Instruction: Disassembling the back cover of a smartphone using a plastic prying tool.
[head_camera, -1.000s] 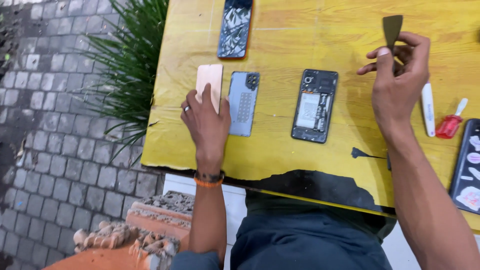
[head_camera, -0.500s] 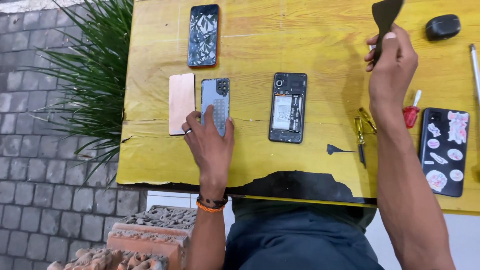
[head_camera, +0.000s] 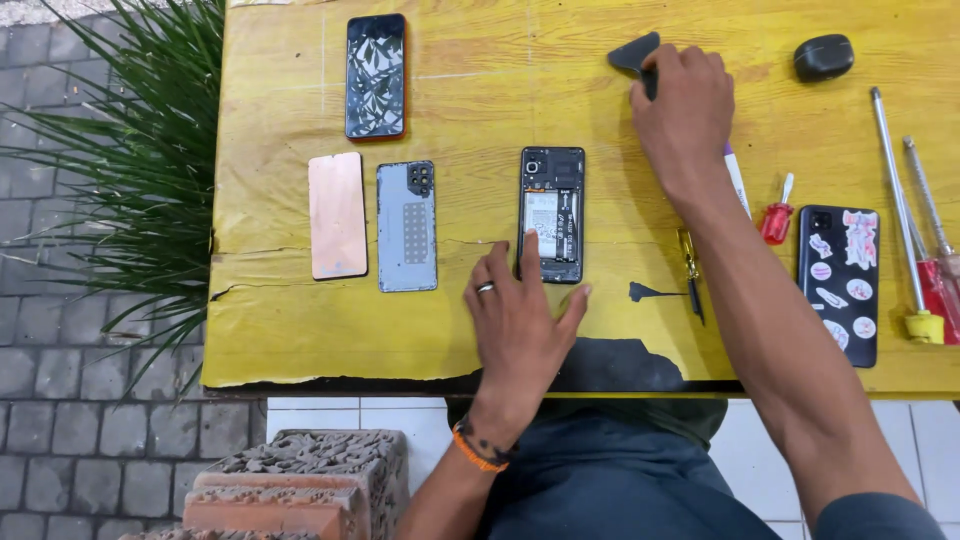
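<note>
Beside the opened phone (head_camera: 552, 214) on the yellow surface (head_camera: 280, 320), the left hand (head_camera: 520, 325) rests flat, fingers spread, index fingertip touching the phone's edge. Beyond the phone, the right hand (head_camera: 682, 110) has its grip closed on a dark pry tool (head_camera: 633, 52).

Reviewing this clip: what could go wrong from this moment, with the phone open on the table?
The opened phone lies with its battery and board exposed under the left hand, so a fingertip could smear or press on parts. The right hand sets the black pry tool down far from it. Small screwdrivers near the table edge could roll off.

head cam | looks straight down | near, over yellow table (head_camera: 300, 330) edge
</note>
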